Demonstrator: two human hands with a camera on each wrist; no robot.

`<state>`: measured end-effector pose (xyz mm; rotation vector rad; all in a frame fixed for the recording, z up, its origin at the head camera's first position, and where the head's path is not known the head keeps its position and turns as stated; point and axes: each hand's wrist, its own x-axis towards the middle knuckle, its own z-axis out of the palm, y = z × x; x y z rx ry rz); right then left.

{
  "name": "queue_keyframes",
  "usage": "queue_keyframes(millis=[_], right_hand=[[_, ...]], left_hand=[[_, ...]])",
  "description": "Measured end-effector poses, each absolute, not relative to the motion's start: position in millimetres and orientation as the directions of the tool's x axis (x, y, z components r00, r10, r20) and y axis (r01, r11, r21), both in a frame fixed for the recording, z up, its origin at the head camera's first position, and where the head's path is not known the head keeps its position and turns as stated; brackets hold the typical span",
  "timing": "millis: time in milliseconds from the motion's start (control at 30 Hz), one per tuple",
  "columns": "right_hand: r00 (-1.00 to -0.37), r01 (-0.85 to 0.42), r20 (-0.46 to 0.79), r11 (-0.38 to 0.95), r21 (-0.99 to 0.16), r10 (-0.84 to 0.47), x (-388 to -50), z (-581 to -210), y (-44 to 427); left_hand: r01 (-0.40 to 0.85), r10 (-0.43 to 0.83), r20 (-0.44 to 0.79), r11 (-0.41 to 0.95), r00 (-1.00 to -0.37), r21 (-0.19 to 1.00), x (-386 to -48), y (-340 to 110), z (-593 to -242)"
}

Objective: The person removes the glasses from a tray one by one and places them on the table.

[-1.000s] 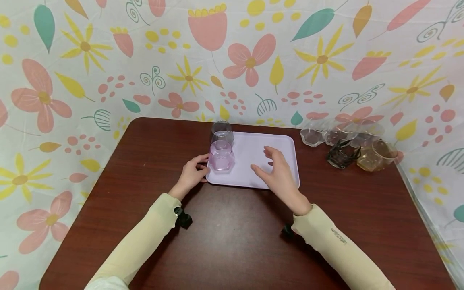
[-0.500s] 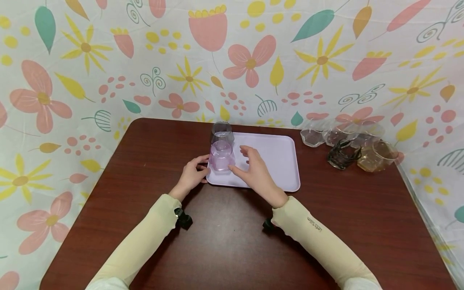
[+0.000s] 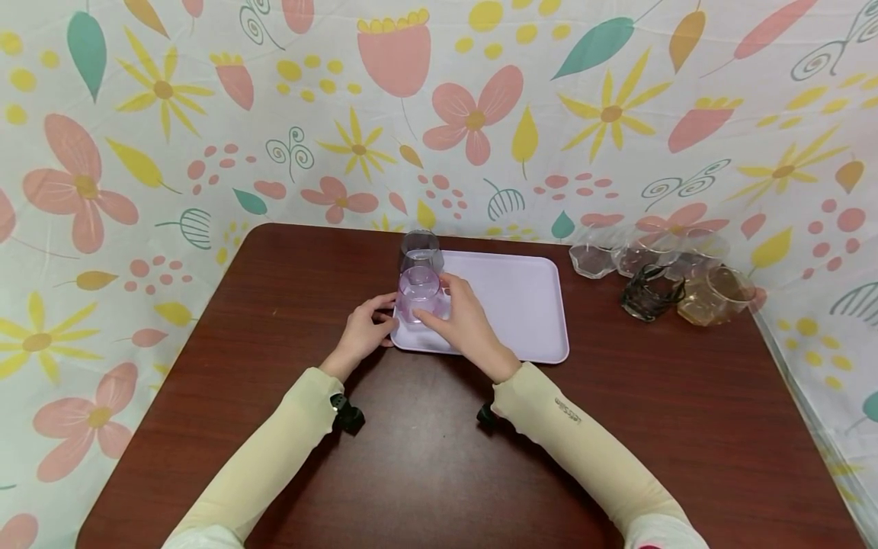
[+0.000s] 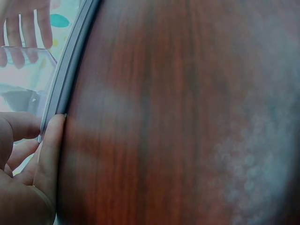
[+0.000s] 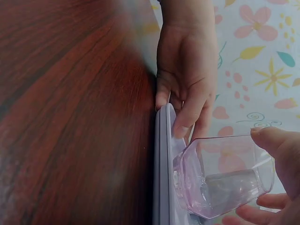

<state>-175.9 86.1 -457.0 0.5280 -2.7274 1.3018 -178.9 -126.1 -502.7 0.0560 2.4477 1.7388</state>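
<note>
A pink clear glass [image 3: 420, 293] stands upright near the left end of a pale lilac tray [image 3: 514, 297]. Right behind it is a grey clear glass [image 3: 421, 248]. My left hand [image 3: 365, 329] pinches the tray's left front edge, with the rim between thumb and fingers in the left wrist view. My right hand [image 3: 466, 320] is spread about the pink glass, thumb at its front and fingers at its right side. In the right wrist view the right thumb [image 5: 269, 137] overlaps the glass's wall near the rim; whether the fingers press on it is hard to tell.
At the table's back right stand several clear glasses [image 3: 591, 259], a dark twisted-looking glass [image 3: 648, 293] and an amber glass [image 3: 709, 297]. Behind the brown table [image 3: 425, 457] hangs a flower-patterned cloth [image 3: 473, 191].
My right hand has moved left across the tray, from its right half to the pink glass. The left hand, the tray and the glasses look almost unmoved.
</note>
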Motion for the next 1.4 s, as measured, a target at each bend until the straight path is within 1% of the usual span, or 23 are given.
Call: queue_keyframes(millis=[433, 867, 1200, 1400], right_hand=[[-0.953, -0.292, 0.178, 0.578, -0.762, -0.247, -186, -464, 74], [-0.957, -0.280, 0.182, 0.549, -0.787, -0.227, -185, -465, 76], [-0.939, -0.337, 0.231, 0.544, -0.768, -0.256, -185, -465, 81], [-0.950, -0.300, 0.205, 0.499, -0.813, -0.237, -184, -465, 85]], left_hand=[[-0.033, 0.103, -0.069, 0.321, -0.992, 0.947, -179, -125, -503], [-0.028, 0.105, -0.068, 0.340, -0.992, 0.940, -178, -126, -501], [-0.026, 0.101, -0.063, 0.338, -0.993, 0.941, -178, -125, -501], [-0.038, 0.099, -0.076, 0.337, -0.992, 0.941, -178, -125, -501]])
